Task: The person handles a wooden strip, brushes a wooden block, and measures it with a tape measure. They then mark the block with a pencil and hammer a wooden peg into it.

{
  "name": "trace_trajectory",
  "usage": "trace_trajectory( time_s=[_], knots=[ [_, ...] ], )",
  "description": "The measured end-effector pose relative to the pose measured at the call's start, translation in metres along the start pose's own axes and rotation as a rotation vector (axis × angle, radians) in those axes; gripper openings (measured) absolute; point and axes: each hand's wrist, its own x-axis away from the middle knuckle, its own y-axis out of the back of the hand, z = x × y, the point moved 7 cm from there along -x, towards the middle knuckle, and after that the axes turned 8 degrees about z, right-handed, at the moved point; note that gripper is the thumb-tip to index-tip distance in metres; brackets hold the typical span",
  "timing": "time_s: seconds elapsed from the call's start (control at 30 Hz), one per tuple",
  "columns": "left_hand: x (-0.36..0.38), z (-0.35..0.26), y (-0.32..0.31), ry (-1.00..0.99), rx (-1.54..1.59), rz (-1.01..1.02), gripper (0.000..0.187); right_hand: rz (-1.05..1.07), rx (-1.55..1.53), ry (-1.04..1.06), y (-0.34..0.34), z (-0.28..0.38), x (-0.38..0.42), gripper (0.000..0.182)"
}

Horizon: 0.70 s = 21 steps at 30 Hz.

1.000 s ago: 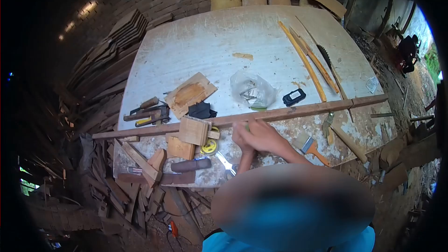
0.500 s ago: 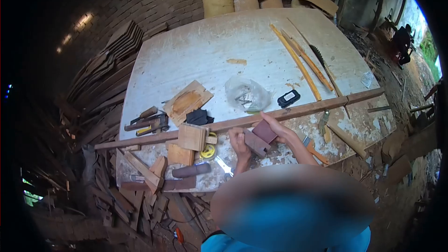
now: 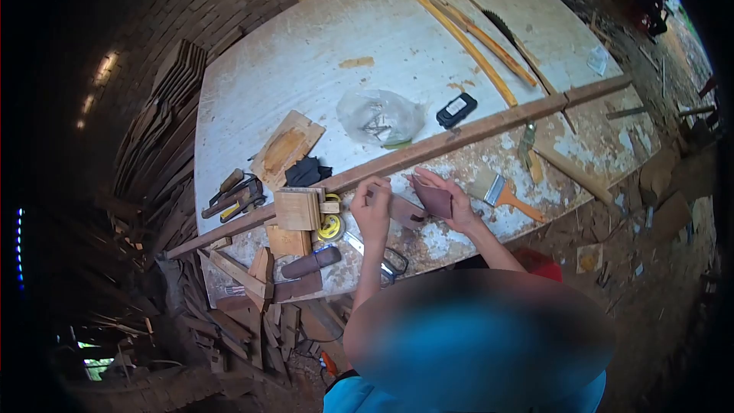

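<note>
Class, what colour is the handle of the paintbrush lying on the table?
Orange, on the paintbrush; the head view shows it.

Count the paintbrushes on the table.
1: paintbrush with orange handle, lying on the table just right of the right hand. Clutter may hide others.

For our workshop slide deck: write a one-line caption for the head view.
Two hands, left hand and right hand, hold a reddish-brown sheet beside a long wooden strip on a cluttered workbench.

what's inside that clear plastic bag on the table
Through the clear plastic bag a heap of small grey metal pieces shows, perhaps nails or screws; too small to tell which. A green bit peeks out at its lower edge. Whatever lies beneath the heap is hidden.
</note>
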Motion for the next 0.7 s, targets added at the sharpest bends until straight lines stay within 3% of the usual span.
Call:
trace_trajectory(
  time_s=[0.1, 0.27, 0.4, 0.5, 0.53, 0.67, 0.7],
  knots=[
    [-0.001, 0.006, 0.002, -0.037, -0.018, -0.077, 0.015, 0.064, 0.264, 0.022, -0.014, 0.012, 0.000, 0.096],
    [0.003, -0.001, -0.001, -0.079, 0.001, -0.140, 0.022, 0.037, 0.415, -0.111, -0.018, -0.004, 0.011, 0.097],
    [-0.001, 0.002, -0.003, -0.116, 0.006, -0.176, 0.028, 0.147, 0.455, 0.187, -0.074, 0.047, 0.008, 0.092],
    [0.006, 0.001, -0.001, -0.088, -0.004, -0.178, 0.029, 0.031, 0.672, 0.161, -0.048, 0.018, 0.010, 0.096],
    [0.005, 0.002, -0.002, -0.088, 0.000, -0.184, 0.029, -0.084, 0.593, 0.046, -0.016, -0.016, 0.012, 0.101],
    [-0.001, 0.004, -0.004, -0.124, -0.015, -0.178, 0.029, 0.043, 0.691, 0.291, -0.067, 0.031, 0.016, 0.102],
    [0.004, 0.003, -0.001, -0.119, -0.044, -0.174, 0.029, 0.014, 0.683, 0.218, -0.060, 0.021, 0.018, 0.103]
  ],
)
